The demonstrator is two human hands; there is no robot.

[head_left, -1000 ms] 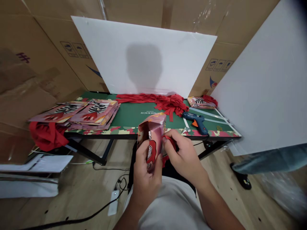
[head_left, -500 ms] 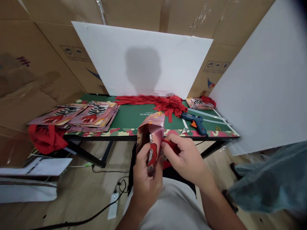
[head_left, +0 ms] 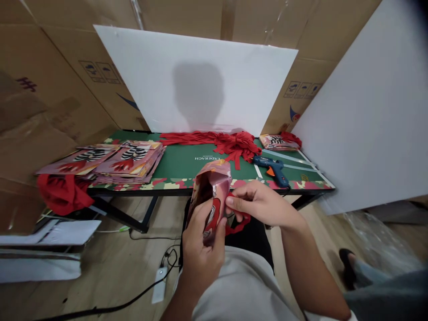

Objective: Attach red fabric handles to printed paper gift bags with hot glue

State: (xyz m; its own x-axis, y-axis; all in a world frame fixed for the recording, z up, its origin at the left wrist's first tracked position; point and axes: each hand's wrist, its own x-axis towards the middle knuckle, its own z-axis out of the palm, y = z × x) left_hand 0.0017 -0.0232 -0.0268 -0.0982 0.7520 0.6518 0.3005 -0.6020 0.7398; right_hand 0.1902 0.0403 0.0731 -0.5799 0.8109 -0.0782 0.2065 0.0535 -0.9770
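Observation:
My left hand [head_left: 202, 249] is closed around a pink printed paper bag [head_left: 222, 178], whose mouth gapes upward. Fingers and thumb grip its lower part over a red and striped picture. Pinched in my right hand [head_left: 257, 203], beside the bag's right side, is a red ribbon [head_left: 241, 226] that hangs below the fingers. Whether the ribbon's end touches the bag is hidden by my fingertips. On the table behind lie a blue glue gun [head_left: 274, 169] with an orange trigger and a pile of red ribbons [head_left: 236, 145].
Stacks of flat printed bags [head_left: 133, 158] lie at the table's left, with red ribbon [head_left: 65, 194] draping over the edge. Another small stack [head_left: 277, 141] sits at the back right. A white power strip [head_left: 159, 285] and black cable are on the floor. A person's shoe [head_left: 347, 267] shows at right.
My right hand has turned flatter, its fingers extending along the bag's side, and more ribbon shows beneath it. The bag stays in my left hand. The other person has shifted at right.

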